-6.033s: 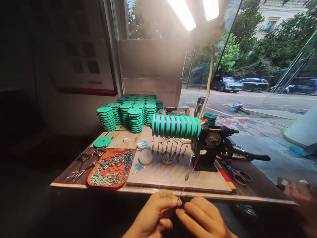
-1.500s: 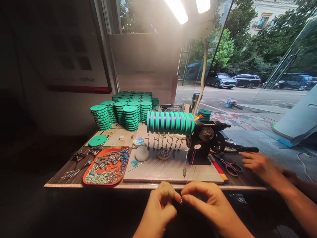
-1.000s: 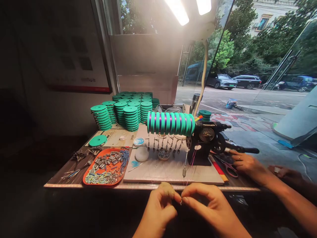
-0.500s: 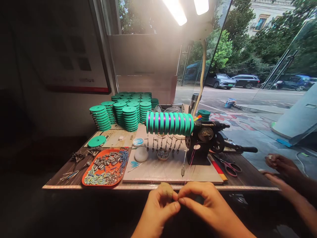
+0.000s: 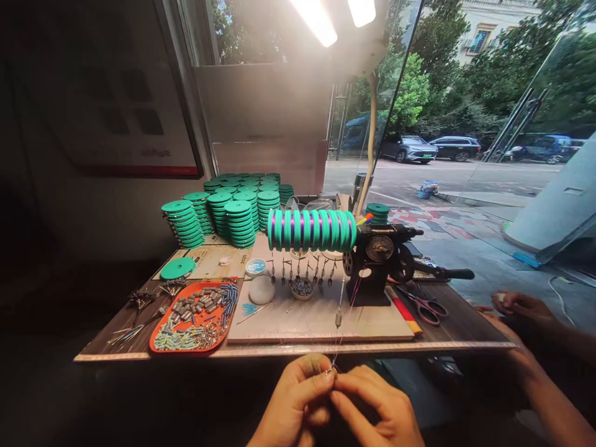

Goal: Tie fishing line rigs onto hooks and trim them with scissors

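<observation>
Just below the table's front edge, my left hand (image 5: 298, 394) pinches a small shiny metal piece (image 5: 330, 369) between thumb and forefinger. A thin purple fishing line (image 5: 341, 340) runs down to it from the black hand-cranked winder (image 5: 372, 273). My right hand (image 5: 379, 400) meets the left, its thumb and forefinger closed at the line's lower end; the exact grip is hidden. On the winder sits a row of green foam spools (image 5: 311, 230) wound with purple line. A cylindrical metal sinker (image 5: 338, 318) hangs in front of the winder, above the pale board (image 5: 288, 329).
An orange tray (image 5: 161, 348) of sinkers and small tubes stands left. Stacked green spools (image 5: 239, 223) rise behind. Metal fittings hang over a small bowl (image 5: 302, 288). Scissors (image 5: 431, 308) lie right of the winder. Another person's hands (image 5: 521, 307) are at far right.
My right hand has lowered slightly and its fingers have shifted below the left fingertips. The metal piece and line now show above my left thumb. The view has shifted slightly right.
</observation>
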Demonstrator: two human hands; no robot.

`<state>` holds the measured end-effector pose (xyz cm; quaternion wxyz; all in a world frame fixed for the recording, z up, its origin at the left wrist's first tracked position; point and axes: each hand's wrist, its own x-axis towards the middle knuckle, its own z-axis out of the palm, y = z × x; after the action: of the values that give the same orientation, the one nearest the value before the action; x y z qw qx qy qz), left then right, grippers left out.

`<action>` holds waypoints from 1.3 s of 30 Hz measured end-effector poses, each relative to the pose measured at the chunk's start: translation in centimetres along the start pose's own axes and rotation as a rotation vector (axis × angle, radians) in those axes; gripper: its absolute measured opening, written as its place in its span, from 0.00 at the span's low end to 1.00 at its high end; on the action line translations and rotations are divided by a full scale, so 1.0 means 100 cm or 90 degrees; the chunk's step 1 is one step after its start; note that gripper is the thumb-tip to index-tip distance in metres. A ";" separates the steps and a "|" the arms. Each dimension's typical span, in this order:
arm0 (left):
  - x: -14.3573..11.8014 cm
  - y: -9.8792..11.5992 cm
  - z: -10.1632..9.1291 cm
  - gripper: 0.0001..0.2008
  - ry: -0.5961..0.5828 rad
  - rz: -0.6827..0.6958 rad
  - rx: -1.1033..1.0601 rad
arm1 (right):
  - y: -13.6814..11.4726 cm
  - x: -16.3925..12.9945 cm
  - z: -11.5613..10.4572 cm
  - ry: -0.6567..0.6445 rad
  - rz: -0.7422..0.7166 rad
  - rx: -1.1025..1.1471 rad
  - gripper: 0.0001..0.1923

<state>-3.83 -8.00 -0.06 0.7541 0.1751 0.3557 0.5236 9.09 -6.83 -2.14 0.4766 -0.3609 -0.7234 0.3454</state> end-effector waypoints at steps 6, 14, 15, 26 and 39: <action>-0.001 0.001 0.002 0.13 -0.005 0.035 0.042 | 0.000 -0.001 0.012 0.053 0.037 0.004 0.10; -0.001 0.003 0.000 0.10 0.020 0.039 0.108 | -0.005 0.024 -0.021 0.087 -0.009 -0.122 0.10; -0.001 0.004 -0.001 0.10 0.023 0.038 0.116 | -0.006 0.029 -0.024 0.085 -0.043 -0.156 0.10; 0.016 0.005 -0.006 0.18 0.007 0.027 0.236 | -0.002 0.031 -0.026 0.065 -0.123 -0.147 0.07; 0.007 0.022 0.005 0.15 0.007 0.106 0.250 | 0.020 0.011 -0.005 0.128 -0.259 -0.324 0.05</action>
<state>-4.80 -6.41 1.44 0.6579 0.3448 0.4392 0.5053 9.68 -4.86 -3.17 0.4996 -0.3485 -0.7930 0.0144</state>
